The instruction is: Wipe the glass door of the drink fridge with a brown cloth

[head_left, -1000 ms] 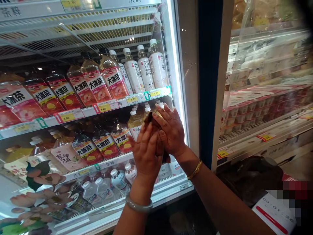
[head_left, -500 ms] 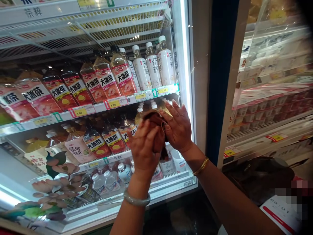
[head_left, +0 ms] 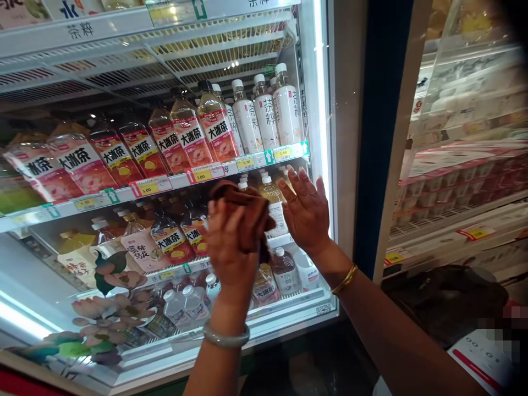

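A brown cloth (head_left: 249, 217) is bunched in my left hand (head_left: 229, 247), which wears a pale bangle at the wrist and is a little blurred by motion. The cloth is in front of the glass door of a lit drinks cooler (head_left: 214, 330). To its right my right hand (head_left: 307, 212) is raised flat toward the glass with its fingers stretched out, apart from the cloth. A gold bangle (head_left: 345, 279) circles that wrist. Behind the hands stand white-labelled bottles (head_left: 246, 118) and iced tea bottles (head_left: 218, 126) on the shelves. My left hand and the cloth hide part of the lower rows.
Lotus flower decorations (head_left: 99, 313) show at the cooler's lower left. A dark post (head_left: 377, 126) separates the cooler from an open shelf with packed cups (head_left: 454, 192) on the right. Below that lies a dark bag-like shape (head_left: 449, 302). A phone-like screen (head_left: 480, 357) shows at lower right.
My left hand and the cloth have moved left, away from my right hand. The right hand stays flat toward the glass. The view has shifted slightly, so the cooler sits farther right.
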{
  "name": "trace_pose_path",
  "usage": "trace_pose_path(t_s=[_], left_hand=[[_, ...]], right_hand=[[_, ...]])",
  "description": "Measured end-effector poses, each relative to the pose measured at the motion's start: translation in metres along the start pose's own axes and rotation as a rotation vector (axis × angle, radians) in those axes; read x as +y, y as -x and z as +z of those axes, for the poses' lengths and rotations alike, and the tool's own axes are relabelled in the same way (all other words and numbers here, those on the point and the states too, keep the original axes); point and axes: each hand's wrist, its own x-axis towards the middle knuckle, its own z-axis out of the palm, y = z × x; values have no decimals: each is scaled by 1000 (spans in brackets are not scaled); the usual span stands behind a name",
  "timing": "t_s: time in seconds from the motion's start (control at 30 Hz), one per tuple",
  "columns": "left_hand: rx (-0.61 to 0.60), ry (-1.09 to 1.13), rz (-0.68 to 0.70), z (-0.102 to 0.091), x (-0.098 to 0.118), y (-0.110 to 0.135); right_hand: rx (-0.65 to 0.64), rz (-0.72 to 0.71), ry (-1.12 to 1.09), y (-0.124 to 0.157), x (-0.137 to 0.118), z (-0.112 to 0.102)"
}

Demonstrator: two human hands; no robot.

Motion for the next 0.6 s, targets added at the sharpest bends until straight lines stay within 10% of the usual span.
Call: trace_pose_path(t_s=[0.17,0.4,0.6], left_hand=[[-144,-50,149,11,15,10],[112,-118,-70,-26,-30,-19],[-81,-64,115,6,1,11]], right_hand=[[26,5,-21,0,1,0],[-4,11,-11,-1,-3,-3],[10,6,-35,0,0,-3]])
